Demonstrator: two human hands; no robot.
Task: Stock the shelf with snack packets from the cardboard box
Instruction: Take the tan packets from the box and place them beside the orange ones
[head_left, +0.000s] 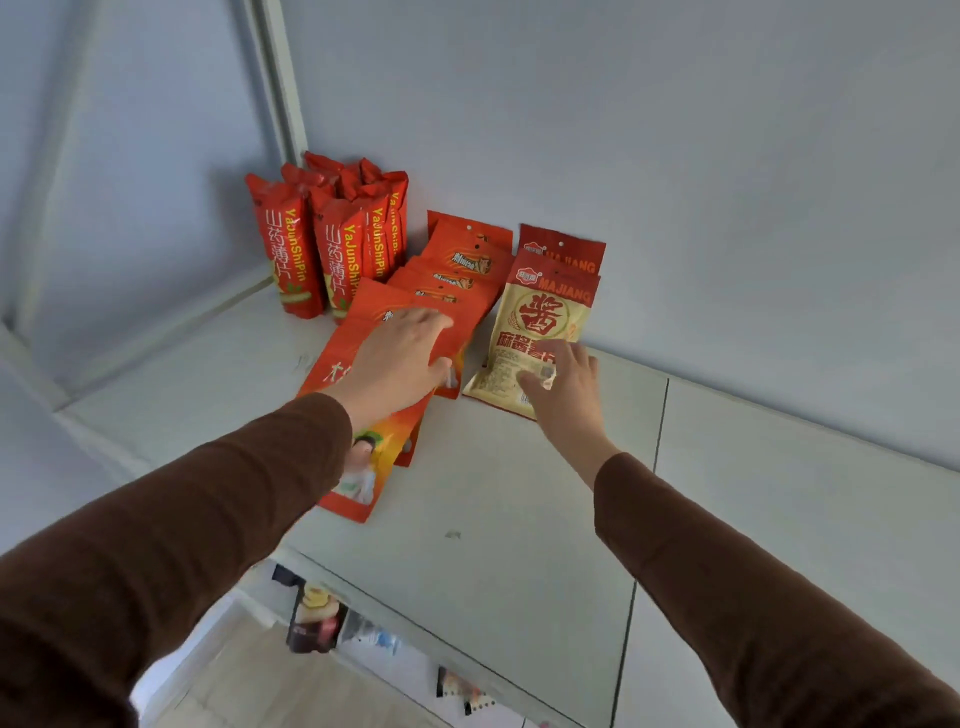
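On the white shelf (509, 519) lies a row of flat orange-red snack packets (457, 265), overlapping toward the back wall. My left hand (400, 358) rests flat, fingers straight, on the front packets of this row; one long orange packet (363, 467) reaches out under my wrist. Right of them lie two cream-and-red MAJIANG packets (540, 322), stacked one behind the other. My right hand (561, 384) touches the lower right part of the front one with loosely bent fingers. The cardboard box is out of view.
Several tall red tube-shaped packets (332, 244) stand upright in the shelf's back left corner against the wall. Right of the MAJIANG packets the shelf surface is bare. Below the shelf's front edge, more packets (317, 618) show on a lower level.
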